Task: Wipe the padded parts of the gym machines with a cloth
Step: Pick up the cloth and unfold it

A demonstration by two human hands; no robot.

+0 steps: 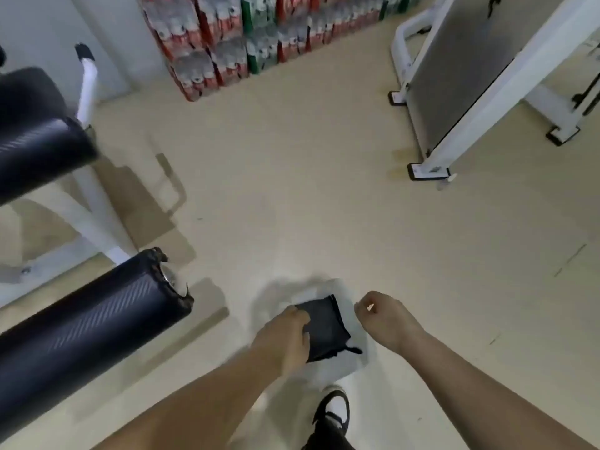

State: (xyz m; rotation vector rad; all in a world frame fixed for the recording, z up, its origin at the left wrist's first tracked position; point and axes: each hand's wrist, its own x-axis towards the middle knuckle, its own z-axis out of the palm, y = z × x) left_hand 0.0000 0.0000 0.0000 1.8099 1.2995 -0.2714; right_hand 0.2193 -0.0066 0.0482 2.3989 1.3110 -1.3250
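My left hand (285,336) grips a folded dark cloth (328,329) low in the middle of the view, above the floor. My right hand (386,319) hovers just right of the cloth with its fingers curled in, holding nothing that I can see. Two black padded rollers belong to a machine on the left: the near roller (84,326) has a torn end cap, and the far roller (35,157) sits higher up. A third dark pad (26,92) shows at the left edge. Both hands are well right of the rollers.
The left machine has a white frame (87,86). Another white-framed machine with a grey panel (461,76) stands at the upper right. Stacked packs of bottles (246,37) line the far wall. Beige floor (292,190) lies between. My shoe (334,414) is below the hands.
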